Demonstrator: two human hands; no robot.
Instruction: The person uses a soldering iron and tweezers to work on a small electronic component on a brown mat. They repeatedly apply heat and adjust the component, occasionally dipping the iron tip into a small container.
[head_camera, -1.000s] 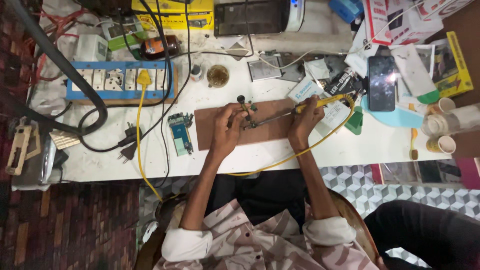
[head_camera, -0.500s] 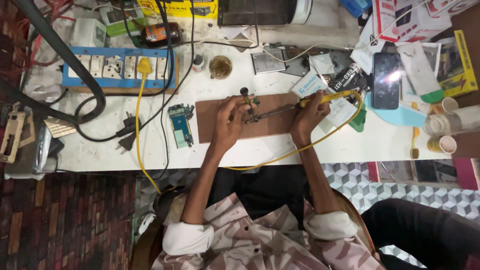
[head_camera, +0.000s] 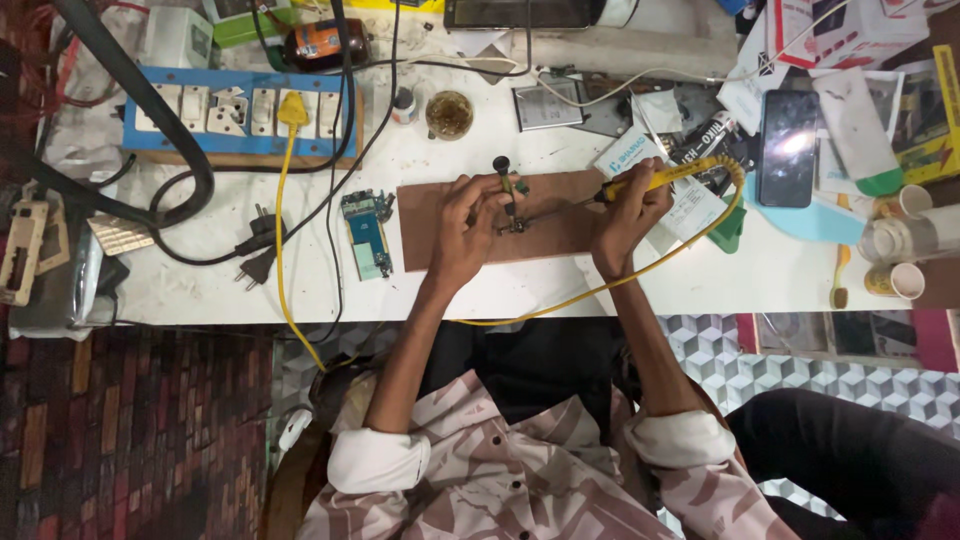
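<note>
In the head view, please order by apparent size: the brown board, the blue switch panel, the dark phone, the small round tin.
1. blue switch panel
2. brown board, nearly alike; hands hide part
3. dark phone
4. small round tin

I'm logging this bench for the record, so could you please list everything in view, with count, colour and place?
soldering iron: one, yellow handle and cord, in the right hand, tip toward the small part.
small part: one, dark and metallic, on the board, at the left fingers.
wooden board: one, brown, bench centre.
circuit board: one, blue-green, left of the wooden board.
switch panel: one, blue with white switches, back left.
phone: one, black, right.
round tin: one, brownish, behind the board.
paper cups: several, white, far right.
left hand: steadies the part.
right hand: grips the iron.
</note>
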